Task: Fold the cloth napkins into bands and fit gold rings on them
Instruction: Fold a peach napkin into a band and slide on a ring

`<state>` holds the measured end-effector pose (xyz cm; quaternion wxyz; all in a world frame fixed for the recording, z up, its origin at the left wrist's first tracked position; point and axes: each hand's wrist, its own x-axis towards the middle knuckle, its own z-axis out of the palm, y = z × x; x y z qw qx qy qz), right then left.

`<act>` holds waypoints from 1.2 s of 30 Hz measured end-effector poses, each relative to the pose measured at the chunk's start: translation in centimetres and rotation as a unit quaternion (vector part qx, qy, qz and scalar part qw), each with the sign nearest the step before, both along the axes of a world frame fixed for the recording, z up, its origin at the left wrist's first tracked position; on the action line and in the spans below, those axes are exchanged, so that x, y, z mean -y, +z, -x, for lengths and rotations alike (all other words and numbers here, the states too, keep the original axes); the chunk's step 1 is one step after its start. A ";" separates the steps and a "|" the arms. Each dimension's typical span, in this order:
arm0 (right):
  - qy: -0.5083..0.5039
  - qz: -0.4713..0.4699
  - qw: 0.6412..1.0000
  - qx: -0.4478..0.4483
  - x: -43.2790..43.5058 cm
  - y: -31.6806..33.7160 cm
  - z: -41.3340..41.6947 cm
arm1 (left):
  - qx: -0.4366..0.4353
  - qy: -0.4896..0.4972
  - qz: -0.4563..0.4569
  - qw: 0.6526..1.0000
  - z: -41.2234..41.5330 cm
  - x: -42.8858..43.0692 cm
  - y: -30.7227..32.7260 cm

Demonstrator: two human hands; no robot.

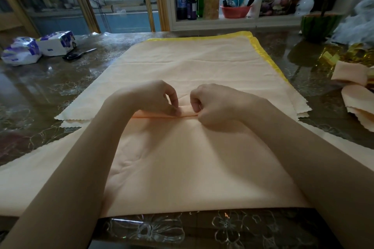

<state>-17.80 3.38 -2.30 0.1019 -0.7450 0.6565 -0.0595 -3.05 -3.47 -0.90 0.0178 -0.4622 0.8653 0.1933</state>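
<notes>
A peach cloth napkin (182, 163) lies spread in front of me, its far edge turned over into a narrow fold (186, 115). My left hand (155, 97) pinches that fold with fingertips and thumb. Close beside it my right hand (214, 105) grips the same fold with curled fingers. Beyond the hands lies a stack of flat peach napkins (192, 62) with zigzag-cut edges, over a yellow-trimmed cloth (261, 46). Shiny gold pieces (344, 56) sit at the right, too blurred to tell as rings. Folded peach napkins (356, 95) lie just in front of them.
The table (40, 91) has a glossy flower-patterned cover. Two tissue packs (38, 48) and black scissors (78, 54) lie at the far left. A cut watermelon (319, 24) stands at the far right. A shelf (212, 23) with bottles and a red bowl runs behind.
</notes>
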 end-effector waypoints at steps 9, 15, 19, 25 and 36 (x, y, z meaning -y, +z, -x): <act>-0.031 -0.014 0.991 0.128 -0.3 0.6 1.7 | -0.019 -0.021 -0.013 1.000 0.1 0.1 -0.1; -0.042 0.013 0.988 0.146 0.1 0.1 1.8 | -0.029 -0.038 0.027 0.999 0.4 -0.1 -0.3; -0.039 0.031 0.989 0.140 0.1 -0.2 1.6 | -0.033 -0.043 0.048 0.997 0.4 -0.2 -0.3; -0.024 0.054 0.993 0.106 0.0 0.0 1.3 | -0.018 -0.034 0.037 0.999 0.3 -0.5 0.2; 0.011 0.160 0.982 -0.096 -2.2 -0.4 1.0 | -0.012 -0.087 0.217 0.972 0.5 -2.3 -1.1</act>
